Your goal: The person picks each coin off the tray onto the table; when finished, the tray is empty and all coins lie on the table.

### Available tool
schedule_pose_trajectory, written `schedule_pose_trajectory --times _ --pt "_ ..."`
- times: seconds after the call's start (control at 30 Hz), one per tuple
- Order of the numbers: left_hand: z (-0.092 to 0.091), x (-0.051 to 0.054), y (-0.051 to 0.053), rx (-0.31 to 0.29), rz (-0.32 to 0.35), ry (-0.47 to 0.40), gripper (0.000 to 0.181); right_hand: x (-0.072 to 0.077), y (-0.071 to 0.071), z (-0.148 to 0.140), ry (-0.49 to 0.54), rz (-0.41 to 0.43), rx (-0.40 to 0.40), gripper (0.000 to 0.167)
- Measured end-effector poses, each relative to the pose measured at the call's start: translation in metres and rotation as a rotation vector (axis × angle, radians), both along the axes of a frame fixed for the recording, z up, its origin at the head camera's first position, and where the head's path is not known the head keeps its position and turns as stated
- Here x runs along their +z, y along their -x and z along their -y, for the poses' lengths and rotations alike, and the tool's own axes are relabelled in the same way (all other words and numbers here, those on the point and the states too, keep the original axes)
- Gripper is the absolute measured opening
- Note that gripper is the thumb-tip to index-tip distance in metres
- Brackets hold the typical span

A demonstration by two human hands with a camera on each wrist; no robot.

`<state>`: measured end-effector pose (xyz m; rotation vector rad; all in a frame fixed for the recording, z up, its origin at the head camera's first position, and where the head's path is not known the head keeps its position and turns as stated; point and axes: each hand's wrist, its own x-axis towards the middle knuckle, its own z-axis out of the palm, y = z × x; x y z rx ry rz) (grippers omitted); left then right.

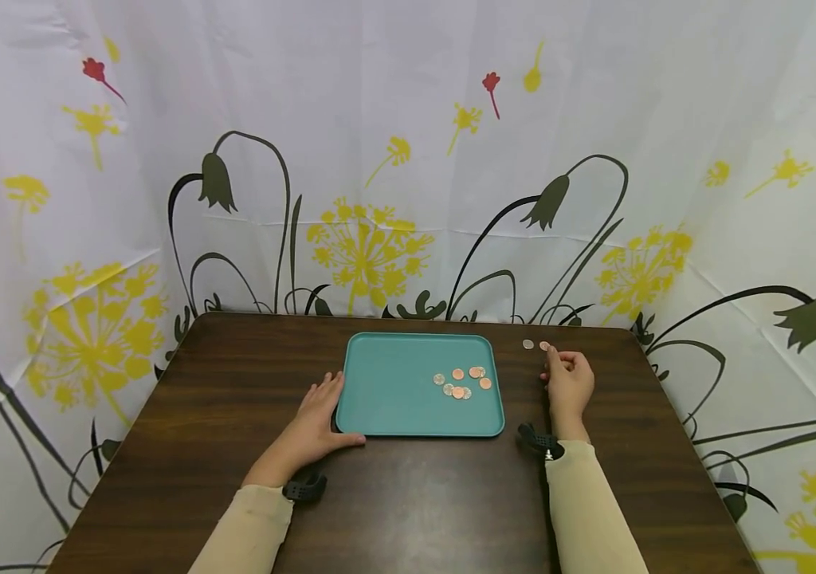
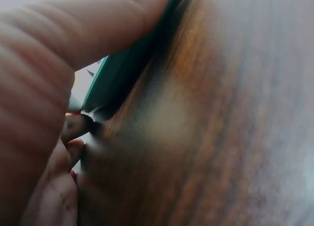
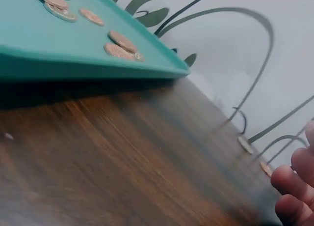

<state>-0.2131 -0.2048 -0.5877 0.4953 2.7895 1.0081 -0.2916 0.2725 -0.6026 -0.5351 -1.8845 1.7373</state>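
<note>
A teal tray (image 1: 394,399) lies on the dark wooden table, with several copper and silver coins (image 1: 457,374) on its right half. My left hand (image 1: 315,418) rests at the tray's left front corner, fingers extended along the left side and thumb by the front edge. To the right of the tray, my right hand (image 1: 570,389) is at a copper coin (image 1: 543,346), its fingers bent and a fingertip at the coin's edge. That coin appears flat on the table in the right wrist view. Just left of it lies a silver coin (image 1: 527,344).
The brown table (image 1: 422,502) reaches back to a white curtain (image 1: 351,96) printed with flowers, which also hangs at both sides. Each wrist wears a black strap, such as the right strap (image 1: 539,440). The tray has a low raised rim.
</note>
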Motion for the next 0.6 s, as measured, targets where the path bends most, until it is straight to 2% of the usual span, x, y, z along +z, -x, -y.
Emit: schedule_pose_trajectory --times 0.17,0.43,0.6 --pt "0.0 0.0 0.002 -0.002 0.007 0.009 0.13 -0.002 -0.013 0.005 0.014 -0.064 0.009 0.03" --pt "0.002 0.002 0.001 -0.001 0.011 0.004 0.129 -0.006 -0.023 0.011 0.03 -0.034 0.167 0.03" --pt "0.002 0.002 0.001 0.003 0.026 0.008 0.129 0.0 -0.025 0.024 0.014 -0.042 0.247 0.03"
